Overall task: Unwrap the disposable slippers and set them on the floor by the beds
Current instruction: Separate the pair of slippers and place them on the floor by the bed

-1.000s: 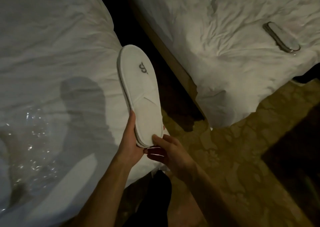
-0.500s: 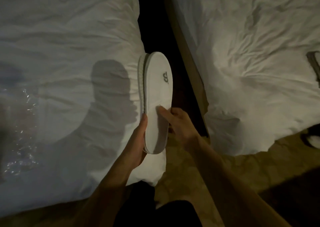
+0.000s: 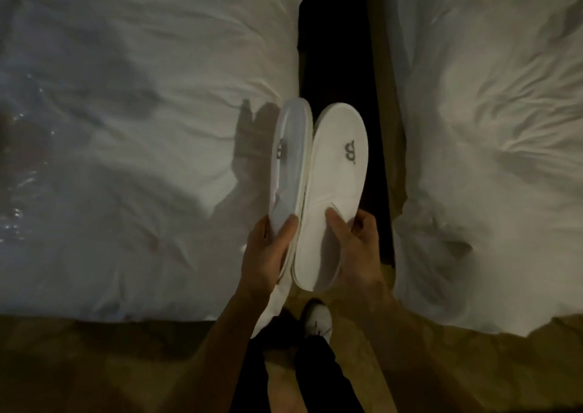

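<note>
Two flat white disposable slippers with a grey logo are held up side by side over the gap between two beds. My left hand (image 3: 268,255) grips the heel end of the left slipper (image 3: 290,166), which is turned partly on edge. My right hand (image 3: 356,248) grips the heel end of the right slipper (image 3: 334,185), whose top faces me. The two slippers touch along their inner edges. Crumpled clear plastic wrap (image 3: 22,166) lies on the left bed.
The left bed (image 3: 142,113) and the right bed (image 3: 489,129) carry rumpled white duvets. A dark narrow gap (image 3: 334,50) runs between them. Patterned carpet (image 3: 94,365) lies below. My dark trousers and a white shoe (image 3: 317,321) show under my hands.
The stacked pair has come apart: the right hand has drawn one slipper to the right while the left hand keeps the other. The view has shifted until both beds frame the gap.
</note>
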`<state>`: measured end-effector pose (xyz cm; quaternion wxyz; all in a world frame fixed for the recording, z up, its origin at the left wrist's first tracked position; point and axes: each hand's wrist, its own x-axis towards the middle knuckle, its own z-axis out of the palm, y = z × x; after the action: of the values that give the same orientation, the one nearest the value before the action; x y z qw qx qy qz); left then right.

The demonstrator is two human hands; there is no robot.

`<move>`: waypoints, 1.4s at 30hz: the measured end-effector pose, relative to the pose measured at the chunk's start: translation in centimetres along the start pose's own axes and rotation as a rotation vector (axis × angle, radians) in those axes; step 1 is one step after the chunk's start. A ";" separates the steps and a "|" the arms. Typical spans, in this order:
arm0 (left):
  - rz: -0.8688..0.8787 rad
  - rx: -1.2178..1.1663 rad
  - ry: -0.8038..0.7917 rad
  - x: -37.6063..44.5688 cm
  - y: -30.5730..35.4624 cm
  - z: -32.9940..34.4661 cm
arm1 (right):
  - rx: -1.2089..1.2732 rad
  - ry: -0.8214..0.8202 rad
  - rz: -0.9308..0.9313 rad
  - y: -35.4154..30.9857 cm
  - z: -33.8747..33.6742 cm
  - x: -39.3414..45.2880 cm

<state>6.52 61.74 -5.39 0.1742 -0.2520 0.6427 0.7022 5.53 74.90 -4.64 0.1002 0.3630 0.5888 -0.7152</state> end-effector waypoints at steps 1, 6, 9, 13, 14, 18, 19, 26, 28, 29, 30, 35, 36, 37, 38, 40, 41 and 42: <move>0.008 0.022 0.003 0.2 -1.2 0.6 | -0.016 0.014 -0.001 0.7 -1.1 0.7; 0.014 0.058 0.040 1.6 -7.1 2.5 | -0.126 0.082 -0.038 4.0 -6.1 3.8; 0.011 0.043 0.003 2.9 -10.6 2.7 | -0.192 0.135 -0.035 6.7 -8.3 6.2; -0.040 -0.009 0.034 5.1 -15.9 3.2 | -0.261 0.168 -0.013 11.3 -10.0 9.8; -0.064 -0.019 0.039 5.8 -17.3 3.4 | -0.274 0.180 -0.010 12.7 -10.3 10.8; -0.154 -0.106 0.028 10.2 -22.9 4.1 | -0.355 0.157 0.014 18.0 -11.6 15.5; -0.173 -0.123 0.039 11.5 -24.3 4.2 | -0.379 0.149 0.010 19.4 -11.9 16.9; -0.086 -0.025 0.046 19.3 -33.4 5.6 | -0.398 0.174 0.066 28.6 -12.6 26.4; -0.083 -0.010 0.065 21.4 -36.2 6.0 | -0.372 0.210 0.036 30.8 -12.9 28.8; -0.092 -0.018 0.069 22.5 -37.7 6.2 | -0.358 0.227 0.025 32.0 -13.1 30.0; -0.105 -0.034 0.067 23.4 -39.2 6.3 | -0.351 0.231 0.024 33.1 -13.4 31.0; -0.197 -0.063 0.075 27.0 -46.2 6.5 | -0.289 0.190 0.051 39.3 -15.4 35.0; -0.214 -0.051 0.094 27.8 -47.3 6.5 | -0.280 0.191 0.063 40.4 -15.5 35.6; -0.232 -0.035 0.118 28.5 -48.4 6.4 | -0.271 0.190 0.065 41.5 -15.6 36.2; -0.247 -0.014 0.134 29.2 -49.3 6.2 | -0.271 0.189 0.061 42.7 -15.6 36.8; -0.255 0.025 0.159 30.3 -50.8 5.8 | -0.278 0.190 0.045 44.5 -15.1 37.6; -0.253 0.042 0.170 30.7 -51.4 5.5 | -0.280 0.198 0.039 45.4 -14.8 38.0; -0.254 0.062 0.185 31.0 -52.0 5.1 | -0.292 0.212 0.030 46.3 -14.5 38.2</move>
<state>10.21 70.24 -65.45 0.2093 -0.3894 0.6403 0.6282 10.40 85.82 -65.22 0.0999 0.4269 0.6881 -0.5782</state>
